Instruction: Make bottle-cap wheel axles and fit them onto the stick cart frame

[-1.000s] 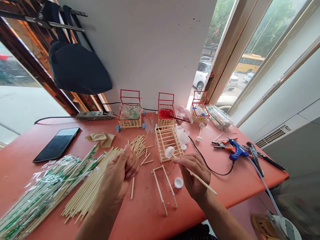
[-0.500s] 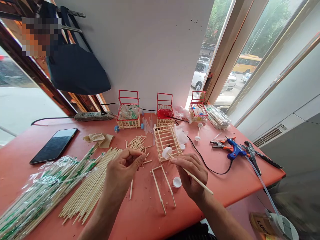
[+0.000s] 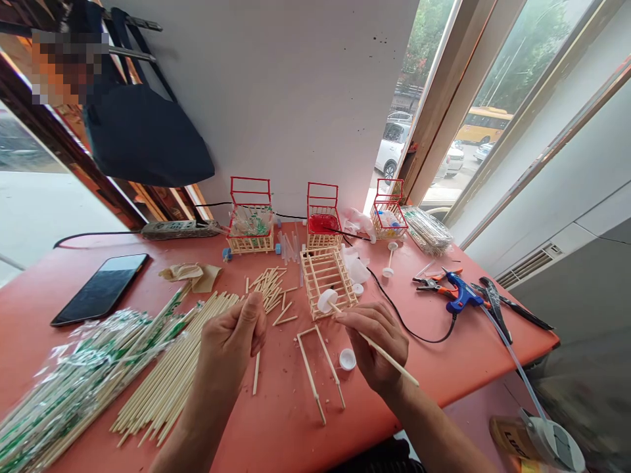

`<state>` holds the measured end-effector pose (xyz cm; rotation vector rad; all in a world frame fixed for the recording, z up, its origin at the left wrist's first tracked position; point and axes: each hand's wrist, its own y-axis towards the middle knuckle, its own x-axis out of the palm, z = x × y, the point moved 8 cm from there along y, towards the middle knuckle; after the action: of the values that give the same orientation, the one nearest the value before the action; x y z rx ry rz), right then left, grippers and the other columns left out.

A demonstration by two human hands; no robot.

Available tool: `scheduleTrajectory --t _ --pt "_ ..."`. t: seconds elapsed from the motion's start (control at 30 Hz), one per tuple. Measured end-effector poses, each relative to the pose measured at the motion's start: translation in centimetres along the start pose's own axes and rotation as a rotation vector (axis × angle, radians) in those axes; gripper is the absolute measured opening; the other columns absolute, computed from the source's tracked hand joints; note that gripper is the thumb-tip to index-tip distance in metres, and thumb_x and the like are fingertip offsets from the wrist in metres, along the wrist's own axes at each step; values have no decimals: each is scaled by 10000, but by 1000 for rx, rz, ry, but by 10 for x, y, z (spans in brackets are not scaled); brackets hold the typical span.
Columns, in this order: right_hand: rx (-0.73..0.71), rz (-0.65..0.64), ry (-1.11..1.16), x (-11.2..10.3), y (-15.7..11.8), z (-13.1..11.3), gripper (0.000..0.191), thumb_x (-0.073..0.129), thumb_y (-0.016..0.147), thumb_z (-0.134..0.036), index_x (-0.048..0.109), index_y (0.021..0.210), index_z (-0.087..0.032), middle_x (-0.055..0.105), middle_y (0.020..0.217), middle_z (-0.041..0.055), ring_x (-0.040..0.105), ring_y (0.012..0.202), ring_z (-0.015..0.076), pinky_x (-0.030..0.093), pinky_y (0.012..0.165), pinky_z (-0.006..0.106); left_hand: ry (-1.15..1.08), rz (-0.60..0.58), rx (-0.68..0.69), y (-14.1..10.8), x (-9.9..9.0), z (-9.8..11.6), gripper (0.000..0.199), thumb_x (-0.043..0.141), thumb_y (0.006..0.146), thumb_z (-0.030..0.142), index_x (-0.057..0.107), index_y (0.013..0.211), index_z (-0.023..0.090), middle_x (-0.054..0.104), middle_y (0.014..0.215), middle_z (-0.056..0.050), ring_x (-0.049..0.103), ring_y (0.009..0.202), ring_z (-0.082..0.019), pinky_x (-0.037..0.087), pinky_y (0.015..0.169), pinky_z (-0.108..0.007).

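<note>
Two hands (image 3: pixel 229 335), two white-capped sticks (image 3: pixel 395 362), three red-topped baskets (image 3: pixel 250 244), one glue gun (image 3: pixel 462 295)

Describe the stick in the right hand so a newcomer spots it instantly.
Start at the red table and find the right hand over its near side. It grips a pale wooden stick slanting down to the right in view. This one has a white cap on one end only; the double-capped stick farther back has both ends covered.
</note>
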<state>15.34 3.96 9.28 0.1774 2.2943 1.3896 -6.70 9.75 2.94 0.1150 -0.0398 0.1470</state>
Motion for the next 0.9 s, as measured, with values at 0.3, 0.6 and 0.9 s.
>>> scheduleTrajectory --t 0.3,0.6,0.9 --pt "-25 -26 -26 2 -4 2 323 574 983 -46 691 1222 -230 791 975 72 730 880 203 572 759 362 286 -18 142 5 9 11 243 715 824 292 772 1056 245 785 978 -59 724 840 -221 553 771 -298" --pt "-26 -40 -6 4 -5 4 344 579 966 -19 692 1218 -223 793 967 67 735 890 207 572 771 359 137 -47 54 1 12 10 165 701 852 356 720 773 213 566 528 34 489 432 -121 386 456 -227" --pt "-28 -54 0 6 -5 4 334 579 969 -16 695 1210 -216 787 977 75 716 889 205 565 776 364 -188 -120 -116 1 23 -14 613 704 843 642 433 509 206 343 439 69 289 357 -63 224 407 -234"
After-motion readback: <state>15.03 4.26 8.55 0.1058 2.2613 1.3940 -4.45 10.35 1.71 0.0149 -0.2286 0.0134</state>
